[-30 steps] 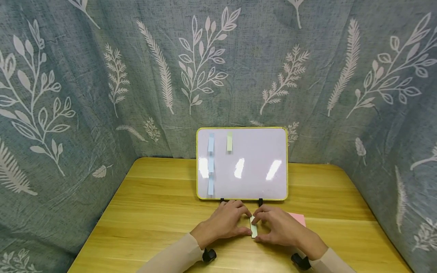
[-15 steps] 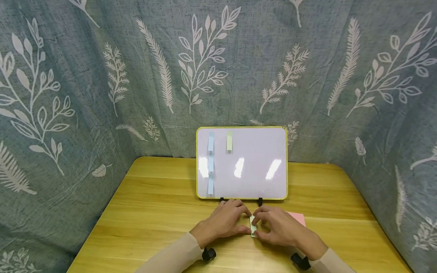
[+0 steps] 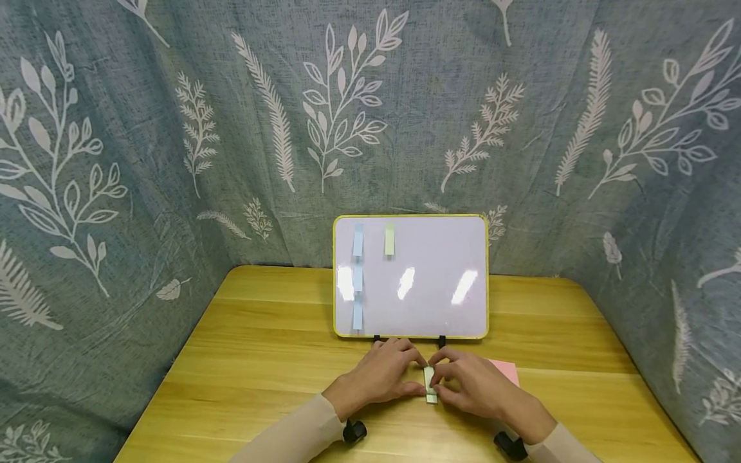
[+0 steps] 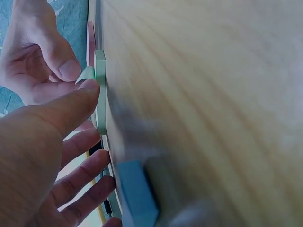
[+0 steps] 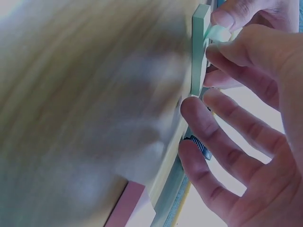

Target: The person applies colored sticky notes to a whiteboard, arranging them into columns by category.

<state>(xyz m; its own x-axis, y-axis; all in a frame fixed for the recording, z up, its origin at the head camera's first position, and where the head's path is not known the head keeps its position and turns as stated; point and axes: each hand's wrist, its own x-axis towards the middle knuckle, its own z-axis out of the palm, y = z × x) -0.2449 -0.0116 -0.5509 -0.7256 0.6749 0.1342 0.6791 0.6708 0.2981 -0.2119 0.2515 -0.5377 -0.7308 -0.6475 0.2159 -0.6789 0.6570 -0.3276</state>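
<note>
A narrow pad of pale green sticky notes [image 3: 431, 399] lies on the table between both hands. My left hand [image 3: 388, 373] holds it from the left, its thumb at the near part and index finger at the far end. My right hand [image 3: 477, 382] pinches the top sticky note [image 5: 218, 34] between thumb and index finger. That sheet's near end is curled up off the pad, as the right wrist view shows. The other right fingers [image 5: 203, 120] are spread apart. In the left wrist view, a blue sticky note pad [image 4: 137, 194] lies beside my left hand; the head view hides it.
Behind the hands a yellow-rimmed whiteboard [image 3: 440, 270] stands on black feet [image 3: 442, 342]. It bears a column of blue notes [image 3: 357, 280] and one green note [image 3: 389, 240]. A pink pad [image 3: 505, 370] lies partly behind my right hand. A patterned curtain [image 3: 370, 128] surrounds the table.
My right thumb and index finger have lifted the near end of the top green sheet and bent it away from the pad. My left hand has stayed in place.
</note>
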